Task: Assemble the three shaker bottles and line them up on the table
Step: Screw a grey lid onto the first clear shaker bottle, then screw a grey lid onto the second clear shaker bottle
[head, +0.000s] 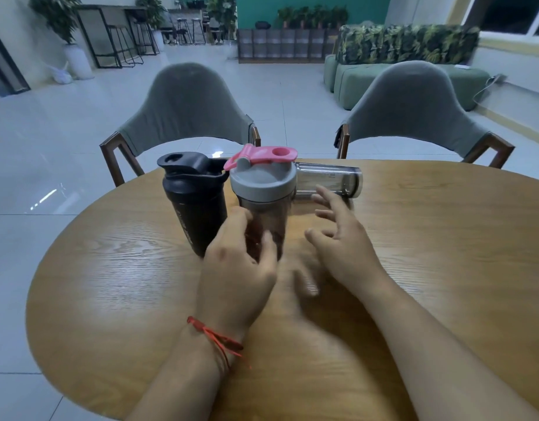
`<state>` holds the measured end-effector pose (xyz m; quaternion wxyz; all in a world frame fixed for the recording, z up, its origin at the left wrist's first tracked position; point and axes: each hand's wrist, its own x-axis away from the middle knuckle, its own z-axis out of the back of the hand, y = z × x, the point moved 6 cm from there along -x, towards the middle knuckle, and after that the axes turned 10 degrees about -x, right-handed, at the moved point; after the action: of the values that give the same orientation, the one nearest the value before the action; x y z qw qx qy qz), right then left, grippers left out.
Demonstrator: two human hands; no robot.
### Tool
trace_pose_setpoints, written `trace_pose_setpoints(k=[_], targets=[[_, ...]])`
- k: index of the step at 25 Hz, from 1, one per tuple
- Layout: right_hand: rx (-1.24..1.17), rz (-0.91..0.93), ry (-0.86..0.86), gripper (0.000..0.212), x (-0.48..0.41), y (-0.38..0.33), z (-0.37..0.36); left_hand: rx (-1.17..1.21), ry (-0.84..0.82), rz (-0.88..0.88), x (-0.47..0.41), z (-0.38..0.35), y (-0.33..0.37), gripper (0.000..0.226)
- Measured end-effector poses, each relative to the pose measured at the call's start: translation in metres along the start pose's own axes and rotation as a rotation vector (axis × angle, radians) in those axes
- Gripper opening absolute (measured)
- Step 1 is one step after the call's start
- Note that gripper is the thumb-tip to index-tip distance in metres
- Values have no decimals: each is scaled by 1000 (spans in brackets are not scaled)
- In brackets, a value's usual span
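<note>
Care is paying here — left hand (236, 265) is clasping the pink-lidded bottle (263, 202) low, settling it upright just beside the black bottle (195, 202) on the table (414, 253). Right hand (341, 235) is hovering released, fingers spread — third cup (329, 179) is lying sideways just beyond them, lidless.

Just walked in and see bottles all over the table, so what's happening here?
A person is putting shaker bottles together at a round wooden table. The left hand grips the bottle with the grey lid and pink flip cap, standing beside an upright black bottle. The right hand hovers open, holding nothing. Behind it, a clear bottle lies on its side, apparently without a lid.
</note>
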<state>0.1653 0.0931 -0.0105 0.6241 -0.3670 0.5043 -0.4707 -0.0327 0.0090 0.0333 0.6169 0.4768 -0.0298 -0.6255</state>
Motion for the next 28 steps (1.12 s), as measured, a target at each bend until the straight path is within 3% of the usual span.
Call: trace_pose_setpoints(k=[5,9,11,16,21,24,26,28], targets=[[373,116,44,72,-30,20,29,44,-143,-107,10,-27,37,15],[795,254,15,72,-74,25,36,-17,-324,-96,13,-65,40,29],[878,263,-9,73,-87,31,37,-28,-346,-70,11,-74,36,33],[762,368,115,75,-83,16,53,-43,-387,-28,6,-91,37,36],[782,238,-113,85,-62,16,68,-25,-391,117,6,-99,30,49],[801,253,-64,82,-46,9,85,42,-429,197,8,-102,27,60],[592,186,30,66,-34,7,94,127,-489,238,9,-105,30,68],[122,43,13,45,-24,13,92,291,-535,274,11,-107,38,76]])
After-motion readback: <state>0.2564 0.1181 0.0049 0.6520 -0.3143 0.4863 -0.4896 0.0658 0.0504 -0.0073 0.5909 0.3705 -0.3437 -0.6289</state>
